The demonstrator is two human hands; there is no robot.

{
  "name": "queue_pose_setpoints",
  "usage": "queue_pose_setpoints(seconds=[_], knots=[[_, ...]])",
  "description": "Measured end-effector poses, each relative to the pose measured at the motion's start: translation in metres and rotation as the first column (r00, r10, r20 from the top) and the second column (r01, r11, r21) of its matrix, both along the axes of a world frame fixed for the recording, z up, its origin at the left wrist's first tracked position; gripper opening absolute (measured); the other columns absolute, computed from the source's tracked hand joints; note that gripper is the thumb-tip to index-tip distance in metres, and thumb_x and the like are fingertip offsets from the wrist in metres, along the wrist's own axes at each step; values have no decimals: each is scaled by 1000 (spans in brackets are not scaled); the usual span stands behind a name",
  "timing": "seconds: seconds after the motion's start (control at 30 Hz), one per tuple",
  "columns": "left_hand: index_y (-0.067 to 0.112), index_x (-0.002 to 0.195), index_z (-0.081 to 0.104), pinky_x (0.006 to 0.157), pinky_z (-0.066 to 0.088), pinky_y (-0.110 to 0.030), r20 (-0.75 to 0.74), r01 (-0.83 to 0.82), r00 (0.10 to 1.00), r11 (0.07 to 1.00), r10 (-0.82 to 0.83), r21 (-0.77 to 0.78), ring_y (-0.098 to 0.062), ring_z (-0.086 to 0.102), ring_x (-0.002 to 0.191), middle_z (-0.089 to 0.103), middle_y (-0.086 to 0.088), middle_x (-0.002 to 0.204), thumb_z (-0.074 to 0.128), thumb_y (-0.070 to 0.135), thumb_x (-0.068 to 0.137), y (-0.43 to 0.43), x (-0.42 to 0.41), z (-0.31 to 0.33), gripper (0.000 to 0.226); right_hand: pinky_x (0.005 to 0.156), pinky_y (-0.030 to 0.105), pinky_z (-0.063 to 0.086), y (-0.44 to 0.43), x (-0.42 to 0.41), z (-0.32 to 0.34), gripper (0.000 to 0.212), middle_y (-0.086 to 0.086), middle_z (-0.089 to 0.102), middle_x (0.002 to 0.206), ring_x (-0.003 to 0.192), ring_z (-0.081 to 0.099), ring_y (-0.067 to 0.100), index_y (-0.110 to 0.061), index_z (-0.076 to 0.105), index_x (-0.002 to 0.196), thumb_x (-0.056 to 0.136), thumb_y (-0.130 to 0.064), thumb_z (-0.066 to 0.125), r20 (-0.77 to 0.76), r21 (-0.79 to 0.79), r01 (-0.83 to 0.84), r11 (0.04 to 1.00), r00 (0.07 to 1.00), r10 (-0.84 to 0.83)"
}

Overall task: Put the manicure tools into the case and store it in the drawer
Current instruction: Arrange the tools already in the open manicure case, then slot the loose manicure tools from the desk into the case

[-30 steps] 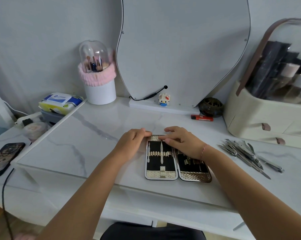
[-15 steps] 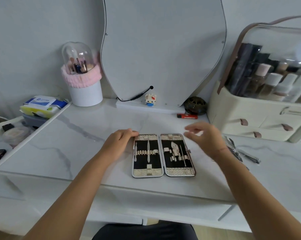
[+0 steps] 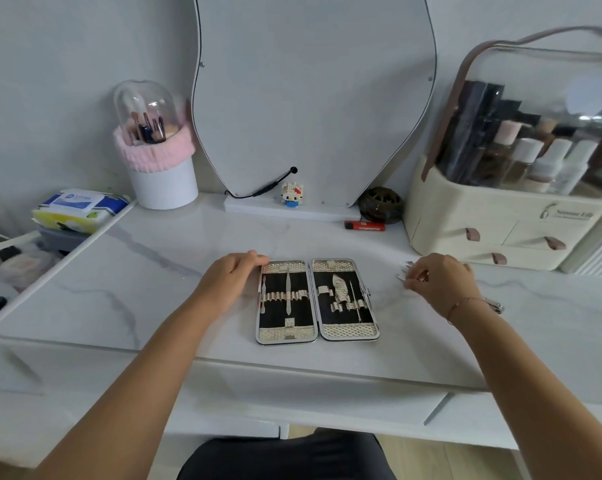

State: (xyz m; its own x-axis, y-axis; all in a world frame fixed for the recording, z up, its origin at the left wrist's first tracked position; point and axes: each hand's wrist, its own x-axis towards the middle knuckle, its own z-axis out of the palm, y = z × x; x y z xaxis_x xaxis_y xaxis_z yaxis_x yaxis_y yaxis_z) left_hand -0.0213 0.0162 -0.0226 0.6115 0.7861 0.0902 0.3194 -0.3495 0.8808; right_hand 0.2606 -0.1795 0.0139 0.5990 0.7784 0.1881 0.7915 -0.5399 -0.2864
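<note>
Case [image 3: 317, 301] lies open, L hand [image 3: 232, 278] bracing its far-left corner w/ relaxed fingers, R hand [image 3: 438, 282] fingers pinching loose tools [image 3: 405, 271]: lift just 1, aim for a free loop [image 3: 323, 289].

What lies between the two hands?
Head view: the open manicure case, its edge touched by the left hand; the right hand, pinching loose tools, is apart.

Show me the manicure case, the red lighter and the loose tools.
manicure case [image 3: 271, 332], head view, lower band of left half
red lighter [image 3: 364, 225], head view, mid body
loose tools [image 3: 404, 273], head view, exposed tips
</note>
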Motion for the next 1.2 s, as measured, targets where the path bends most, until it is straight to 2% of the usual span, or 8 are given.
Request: queue_pose_setpoints(seconds=[0.1,0.27,0.43,0.53,0.67,0.8,1.0,1.2], knots=[[33,106,70,110,33,-36,-6,-9,1000,1000,10,27,-8,52,121,64,12,122,29,52,89,-2,0,1,49,84,32,30,-3,-3,0,16,-5,61,85,94,55,22,-22,64,92,78,-27,70,-21,34,12,999,1000,-11],[33,105,70,110,34,-38,-17,-12,1000,1000,12,23,-8,53,120,65,11,121,29,59,83,-2,0,1,54,83,36,47,-6,-5,-2,18,-3,62,76,81,58,22,-14,69,92,75,-10,72,-140,170,-21,985,989,46],[22,97,72,96,42,-35,-22,-76,997,989,80,124,-15,58,106,69,1,106,34,62,78,-15,1,14,58,69,18,43,1,-19,4,9,-1,68,75,69,57,11,-17,72,82,76,-11,73,-237,268,-83,960,960,149],[21,105,70,93,41,-27,47,-86,996,970,77,226,-9,56,108,66,8,107,47,42,94,-34,5,27,34,60,5,43,8,-47,23,9,-10,66,69,59,58,0,-19,71,81,76,-12,74,-368,397,-137,908,882,294],[27,95,72,82,50,-27,146,117,983,993,-113,-19,-6,67,90,73,9,93,54,53,84,-72,20,47,34,65,11,51,21,-94,41,10,2,71,76,63,64,2,-9,71,86,76,-6,72,-596,494,-191,848,636,490],[15,86,72,69,54,-24,292,84,955,987,-41,-136,-14,70,73,74,-2,76,62,21,88,-89,16,51,12,71,18,52,30,-117,37,9,6,70,73,66,64,9,-10,71,82,78,-2,70,-702,512,-178,840,476,529],[13,84,71,60,51,-19,253,-13,966,987,54,-161,-16,69,66,73,-3,70,61,15,89,-93,1,49,11,77,28,48,31,-127,28,12,7,68,75,73,59,18,-15,71,75,78,-4,71,-719,507,-219,834,427,549],[5,73,68,54,47,-17,294,-116,920,896,260,-430,-12,65,57,71,-4,64,61,14,87,-90,-5,44,18,53,19,45,23,-135,25,7,2,70,72,55,58,10,-5,62,82,85,0,60,-665,656,-167,736,335,668]])
